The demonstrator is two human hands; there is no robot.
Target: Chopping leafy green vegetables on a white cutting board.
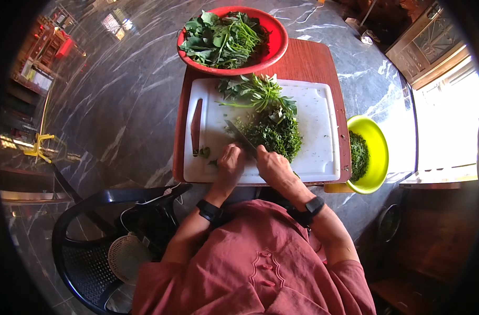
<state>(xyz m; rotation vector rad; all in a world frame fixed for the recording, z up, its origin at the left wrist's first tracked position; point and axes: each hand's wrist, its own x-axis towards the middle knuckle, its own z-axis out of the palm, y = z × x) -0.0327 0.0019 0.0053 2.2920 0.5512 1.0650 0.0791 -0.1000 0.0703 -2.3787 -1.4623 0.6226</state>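
My right hand is closed around the handle of a kitchen knife, whose dark blade points up and to the left over a white plastic cutting board. Close to the blade's left side, my left hand is slightly blurred with its fingers curled; whether it holds anything is hidden. Finely chopped greens lie in a heap right of the blade. Above that heap rest uncut leafy greens with stems. A few leaf scraps sit near the board's handle slot.
Behind the board, a red basin of leafy greens stands on the reddish wooden table. A yellow-green bowl with chopped greens is beyond the table's right edge. A black chair holding a woven basket stands at lower left.
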